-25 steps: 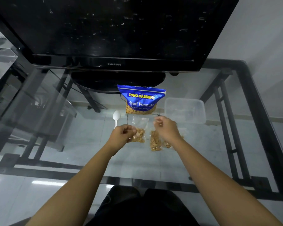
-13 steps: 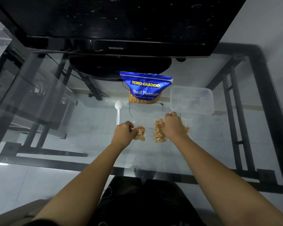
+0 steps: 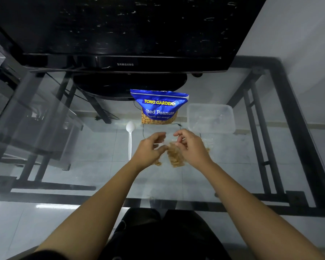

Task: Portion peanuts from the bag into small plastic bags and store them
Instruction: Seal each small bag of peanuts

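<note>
Two hands over one small clear plastic bag of peanuts [image 3: 174, 156], lying on the glass tabletop [image 3: 176, 184] just in front of me; my left hand [image 3: 149, 149] and right hand [image 3: 192, 147] both have fingers curled at its empty top film, though I can't tell if either truly pinches it. I judge this bag light, floppy and slippery, its nuts loose and shifting, so I'd take it by the upper film, never the lumpy bottom. Behind sits the blue foil Tong Garden salted peanuts bag [image 3: 159, 107], upright. To its right waits the clear rectangular plastic container [image 3: 211, 119], near my right hand; the white plastic spoon [image 3: 129, 137] lies just left. Open glass spreads toward me.
</note>
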`<state>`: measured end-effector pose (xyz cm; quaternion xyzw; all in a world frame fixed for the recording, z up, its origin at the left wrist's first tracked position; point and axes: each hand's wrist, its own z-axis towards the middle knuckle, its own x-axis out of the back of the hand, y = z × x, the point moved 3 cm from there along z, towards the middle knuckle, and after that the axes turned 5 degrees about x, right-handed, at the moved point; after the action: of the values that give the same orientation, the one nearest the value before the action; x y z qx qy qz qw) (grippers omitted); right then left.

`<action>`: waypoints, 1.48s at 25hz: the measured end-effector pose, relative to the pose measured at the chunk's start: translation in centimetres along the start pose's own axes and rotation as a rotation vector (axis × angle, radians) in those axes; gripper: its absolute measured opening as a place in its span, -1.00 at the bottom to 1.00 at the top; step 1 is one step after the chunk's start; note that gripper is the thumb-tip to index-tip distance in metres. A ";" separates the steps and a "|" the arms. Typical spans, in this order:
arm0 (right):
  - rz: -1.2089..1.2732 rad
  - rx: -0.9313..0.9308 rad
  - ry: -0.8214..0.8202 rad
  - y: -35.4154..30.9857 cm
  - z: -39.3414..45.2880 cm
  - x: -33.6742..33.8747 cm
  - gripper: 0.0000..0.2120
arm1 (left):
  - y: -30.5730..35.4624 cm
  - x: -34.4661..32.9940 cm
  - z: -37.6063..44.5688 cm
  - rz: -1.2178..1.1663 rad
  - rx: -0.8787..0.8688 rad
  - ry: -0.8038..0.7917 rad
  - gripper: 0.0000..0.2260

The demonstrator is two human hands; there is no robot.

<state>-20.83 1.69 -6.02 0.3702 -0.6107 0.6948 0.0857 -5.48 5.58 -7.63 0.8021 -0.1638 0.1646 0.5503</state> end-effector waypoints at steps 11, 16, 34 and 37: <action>0.756 -0.253 0.283 -2.9 -0.1 2.7 -0.96 | 8.0 4.9 0.2 -0.134 -0.147 -0.052 -0.91; 0.662 0.008 0.410 -4.9 0.9 5.5 -0.89 | 11.6 7.3 -0.7 0.034 -0.284 0.083 -0.88; 0.640 0.018 0.353 -9.7 2.4 8.1 -0.89 | 13.8 9.1 -0.8 -0.249 -0.297 0.028 -0.86; 0.501 0.024 0.337 -9.9 2.1 7.9 -0.87 | 13.7 8.8 -0.8 -0.140 -0.318 0.007 -0.86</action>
<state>-19.96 -0.53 6.61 0.0888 -0.6520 0.7530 0.0074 -3.78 0.96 7.86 0.7136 -0.1296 0.1005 0.6810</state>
